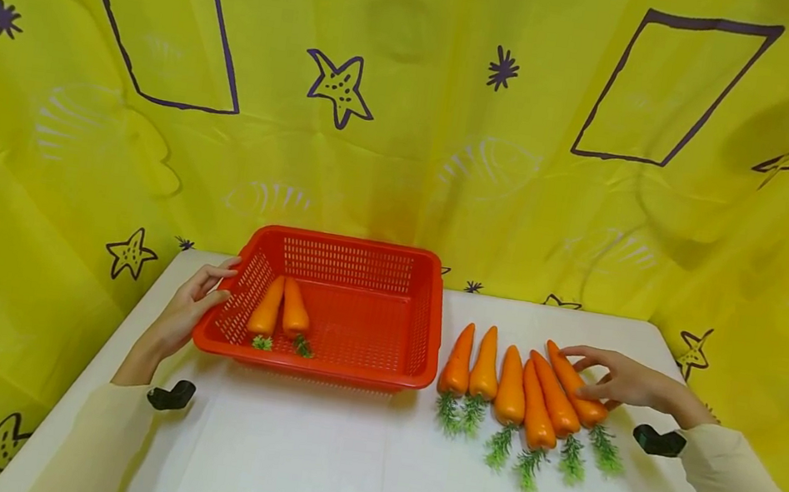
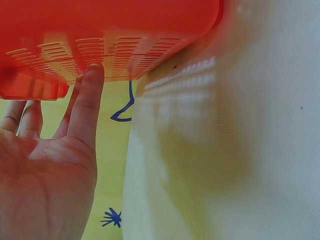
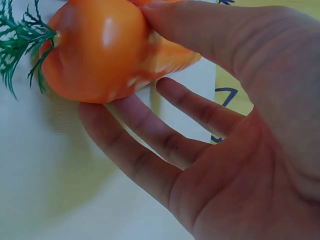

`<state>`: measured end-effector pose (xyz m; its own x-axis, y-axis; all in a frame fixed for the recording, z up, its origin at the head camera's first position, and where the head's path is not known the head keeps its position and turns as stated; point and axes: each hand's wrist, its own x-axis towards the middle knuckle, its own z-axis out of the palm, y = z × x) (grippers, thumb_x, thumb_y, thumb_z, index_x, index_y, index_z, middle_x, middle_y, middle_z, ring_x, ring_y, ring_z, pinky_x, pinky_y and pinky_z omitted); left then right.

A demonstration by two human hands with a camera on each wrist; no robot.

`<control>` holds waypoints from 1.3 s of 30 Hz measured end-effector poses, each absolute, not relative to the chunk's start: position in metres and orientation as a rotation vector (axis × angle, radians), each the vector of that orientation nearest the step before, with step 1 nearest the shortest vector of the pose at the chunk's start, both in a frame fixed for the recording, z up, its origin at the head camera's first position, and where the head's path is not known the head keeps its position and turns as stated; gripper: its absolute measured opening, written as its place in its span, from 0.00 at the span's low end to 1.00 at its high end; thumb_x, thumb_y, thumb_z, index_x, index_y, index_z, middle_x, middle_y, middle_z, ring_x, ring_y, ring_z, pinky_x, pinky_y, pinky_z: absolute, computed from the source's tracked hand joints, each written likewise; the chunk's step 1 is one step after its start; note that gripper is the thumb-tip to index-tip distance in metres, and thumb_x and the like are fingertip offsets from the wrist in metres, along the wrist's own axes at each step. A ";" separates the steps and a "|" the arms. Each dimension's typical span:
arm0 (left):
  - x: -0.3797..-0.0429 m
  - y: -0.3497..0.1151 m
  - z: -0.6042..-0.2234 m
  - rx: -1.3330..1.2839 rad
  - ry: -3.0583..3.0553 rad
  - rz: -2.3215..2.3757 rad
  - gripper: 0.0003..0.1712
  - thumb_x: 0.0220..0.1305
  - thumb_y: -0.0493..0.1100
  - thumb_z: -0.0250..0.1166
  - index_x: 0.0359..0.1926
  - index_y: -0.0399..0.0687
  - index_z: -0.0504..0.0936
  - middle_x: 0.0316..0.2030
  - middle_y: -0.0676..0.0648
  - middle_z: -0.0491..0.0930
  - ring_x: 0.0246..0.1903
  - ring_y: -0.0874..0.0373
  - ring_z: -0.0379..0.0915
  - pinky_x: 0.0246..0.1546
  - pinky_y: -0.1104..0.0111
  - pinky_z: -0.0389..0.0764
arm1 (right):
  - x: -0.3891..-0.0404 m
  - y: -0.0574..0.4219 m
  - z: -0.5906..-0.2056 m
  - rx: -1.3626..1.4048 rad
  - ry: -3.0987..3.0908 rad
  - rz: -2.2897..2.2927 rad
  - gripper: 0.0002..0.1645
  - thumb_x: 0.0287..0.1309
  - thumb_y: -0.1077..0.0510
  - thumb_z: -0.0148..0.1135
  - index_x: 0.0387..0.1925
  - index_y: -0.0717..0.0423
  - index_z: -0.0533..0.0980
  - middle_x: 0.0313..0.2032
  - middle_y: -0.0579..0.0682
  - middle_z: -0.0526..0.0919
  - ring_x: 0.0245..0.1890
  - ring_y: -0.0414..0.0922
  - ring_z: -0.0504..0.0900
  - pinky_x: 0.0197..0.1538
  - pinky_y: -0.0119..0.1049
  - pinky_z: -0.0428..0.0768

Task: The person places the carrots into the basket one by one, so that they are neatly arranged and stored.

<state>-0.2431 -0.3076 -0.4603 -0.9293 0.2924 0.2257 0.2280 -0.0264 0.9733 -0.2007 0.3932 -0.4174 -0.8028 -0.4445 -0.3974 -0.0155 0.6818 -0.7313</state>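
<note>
A red plastic basket (image 1: pixel 354 371) with slotted walls stands at the left of the table. My left hand (image 1: pixel 187 305) holds its left side, with the thumb over the rim; in the left wrist view the fingers (image 2: pixel 86 107) reach up against the outer wall. Two orange carrots (image 1: pixel 266 308) with short green tops lie inside, towards the left. At the right, my right hand (image 1: pixel 625 381) grips the rightmost carrot (image 1: pixel 568 374) of a row, thumb on one side. The right wrist view shows this carrot (image 3: pixel 102 50) thick end foremost, fingertips along its lower side.
Several more carrots (image 1: pixel 511 393) lie side by side between the basket and my right hand, leafy tops towards me. A white cloth (image 1: pixel 302 468) covers the table. Behind it and at both sides hangs a yellow curtain (image 1: pixel 405 172) with starfish drawings.
</note>
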 end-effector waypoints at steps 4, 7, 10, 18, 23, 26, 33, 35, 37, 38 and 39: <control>-0.243 -0.307 -0.460 0.569 2.152 2.145 0.18 0.79 0.36 0.53 0.65 0.33 0.66 0.81 0.42 0.49 0.80 0.48 0.36 0.59 0.76 0.75 | -0.201 0.392 -0.419 -0.364 2.308 -1.021 0.43 0.68 0.59 0.66 0.76 0.65 0.57 0.65 0.78 0.63 0.46 0.56 0.84 0.40 0.44 0.87; -0.244 -0.308 -0.462 0.563 2.144 2.147 0.18 0.79 0.36 0.52 0.65 0.34 0.66 0.81 0.44 0.50 0.80 0.50 0.37 0.58 0.75 0.76 | -0.201 0.390 -0.421 -0.367 2.290 -1.033 0.42 0.68 0.60 0.66 0.76 0.66 0.57 0.65 0.79 0.62 0.45 0.56 0.85 0.39 0.44 0.87; -0.244 -0.309 -0.463 0.545 2.129 2.153 0.19 0.79 0.36 0.53 0.65 0.34 0.66 0.81 0.46 0.50 0.80 0.52 0.38 0.58 0.75 0.76 | -0.202 0.389 -0.422 -0.362 2.289 -1.027 0.41 0.68 0.60 0.66 0.76 0.65 0.58 0.65 0.79 0.62 0.44 0.56 0.85 0.39 0.44 0.87; -0.244 -0.310 -0.462 0.530 2.071 2.182 0.18 0.80 0.37 0.52 0.65 0.35 0.67 0.81 0.47 0.50 0.80 0.51 0.38 0.60 0.74 0.75 | -0.201 0.388 -0.423 -0.362 2.318 -0.988 0.41 0.68 0.58 0.66 0.76 0.64 0.59 0.64 0.77 0.64 0.44 0.55 0.85 0.38 0.42 0.86; -0.245 -0.310 -0.462 0.559 2.045 2.197 0.17 0.79 0.35 0.49 0.64 0.36 0.68 0.81 0.46 0.50 0.80 0.52 0.40 0.61 0.73 0.75 | -0.202 0.387 -0.421 -0.363 2.316 -0.987 0.42 0.68 0.59 0.67 0.76 0.64 0.59 0.64 0.78 0.63 0.43 0.54 0.85 0.36 0.43 0.87; -0.244 -0.310 -0.462 0.572 2.025 2.208 0.17 0.79 0.34 0.49 0.64 0.38 0.69 0.81 0.46 0.50 0.80 0.53 0.40 0.61 0.74 0.74 | -0.202 0.386 -0.420 -0.357 2.322 -0.981 0.42 0.67 0.59 0.67 0.76 0.65 0.59 0.64 0.79 0.63 0.41 0.53 0.85 0.35 0.43 0.87; -0.243 -0.309 -0.461 0.558 2.008 2.214 0.16 0.80 0.34 0.48 0.63 0.41 0.70 0.81 0.45 0.48 0.79 0.51 0.40 0.61 0.74 0.74 | -0.201 0.384 -0.419 -0.370 2.341 -0.961 0.43 0.66 0.59 0.68 0.75 0.66 0.60 0.63 0.79 0.64 0.39 0.52 0.84 0.34 0.42 0.86; -0.244 -0.310 -0.461 0.553 2.008 2.215 0.16 0.80 0.34 0.47 0.63 0.41 0.70 0.81 0.45 0.48 0.80 0.50 0.38 0.61 0.74 0.74 | -0.201 0.384 -0.419 -0.371 2.342 -0.963 0.43 0.66 0.59 0.68 0.75 0.66 0.60 0.63 0.79 0.65 0.39 0.52 0.84 0.34 0.42 0.86; -0.244 -0.310 -0.461 0.549 2.010 2.214 0.16 0.80 0.34 0.47 0.63 0.41 0.70 0.81 0.45 0.48 0.80 0.49 0.36 0.61 0.75 0.74 | -0.201 0.385 -0.419 -0.375 2.346 -0.964 0.43 0.66 0.59 0.68 0.75 0.66 0.60 0.63 0.78 0.65 0.38 0.52 0.84 0.33 0.41 0.85; -0.245 -0.310 -0.462 0.548 2.011 2.213 0.16 0.80 0.34 0.47 0.63 0.41 0.70 0.81 0.46 0.48 0.80 0.49 0.36 0.61 0.75 0.74 | -0.201 0.385 -0.419 -0.375 2.348 -0.963 0.43 0.66 0.59 0.68 0.75 0.66 0.60 0.63 0.78 0.65 0.38 0.52 0.84 0.33 0.41 0.85; -0.245 -0.310 -0.462 0.548 2.014 2.211 0.16 0.80 0.34 0.47 0.63 0.41 0.70 0.81 0.46 0.48 0.80 0.49 0.36 0.61 0.75 0.73 | -0.201 0.385 -0.419 -0.378 2.352 -0.959 0.42 0.66 0.59 0.68 0.75 0.66 0.60 0.63 0.78 0.65 0.39 0.52 0.84 0.33 0.41 0.85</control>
